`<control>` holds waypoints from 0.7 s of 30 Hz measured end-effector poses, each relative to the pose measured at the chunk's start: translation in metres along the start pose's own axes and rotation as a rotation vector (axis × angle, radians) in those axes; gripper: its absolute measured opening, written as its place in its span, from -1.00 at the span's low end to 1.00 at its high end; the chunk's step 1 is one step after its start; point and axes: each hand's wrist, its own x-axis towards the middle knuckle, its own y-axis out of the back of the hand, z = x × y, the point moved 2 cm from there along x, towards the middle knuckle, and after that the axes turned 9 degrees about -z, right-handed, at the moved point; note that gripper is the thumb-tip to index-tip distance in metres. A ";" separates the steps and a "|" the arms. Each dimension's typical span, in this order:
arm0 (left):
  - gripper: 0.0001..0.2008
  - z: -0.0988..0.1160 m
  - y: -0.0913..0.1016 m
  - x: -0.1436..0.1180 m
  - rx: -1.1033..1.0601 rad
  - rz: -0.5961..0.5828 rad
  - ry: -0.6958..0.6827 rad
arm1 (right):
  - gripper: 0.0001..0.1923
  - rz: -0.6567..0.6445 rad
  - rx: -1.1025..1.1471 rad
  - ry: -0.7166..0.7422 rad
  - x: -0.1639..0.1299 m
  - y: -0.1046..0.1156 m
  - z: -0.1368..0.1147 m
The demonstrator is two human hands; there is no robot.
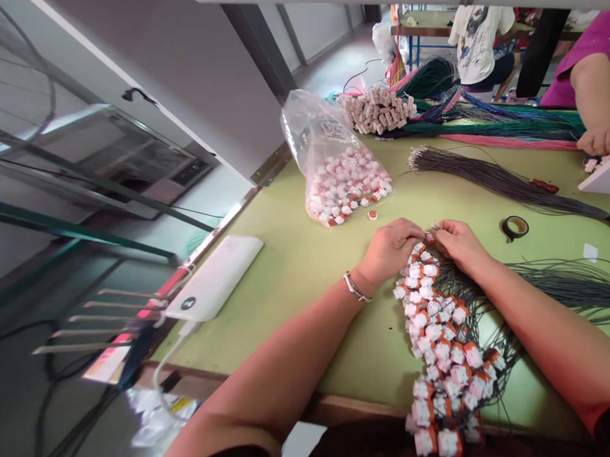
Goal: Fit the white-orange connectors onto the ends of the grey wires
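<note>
Two hands push thin wires into a little plug on the green table.

The long bunch of wires is thin and bendy. The white-and-orange plugs are small, hard and blocky. The left hand and right hand pinch one plug; it is best to hold it still.

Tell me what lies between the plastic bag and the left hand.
Head view: one loose connector on bare table, between bag and left hand.
</note>
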 end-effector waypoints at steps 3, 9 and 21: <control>-0.81 -0.001 -0.001 0.000 0.010 -0.008 0.022 | -0.85 0.022 0.045 -0.031 0.000 0.000 -0.001; -0.77 0.002 -0.004 0.000 0.042 -0.039 -0.106 | -0.85 0.001 0.040 -0.041 -0.003 -0.001 -0.005; -0.78 0.003 -0.003 0.002 -0.035 -0.048 0.018 | -0.81 0.001 -0.001 -0.022 -0.002 -0.003 -0.003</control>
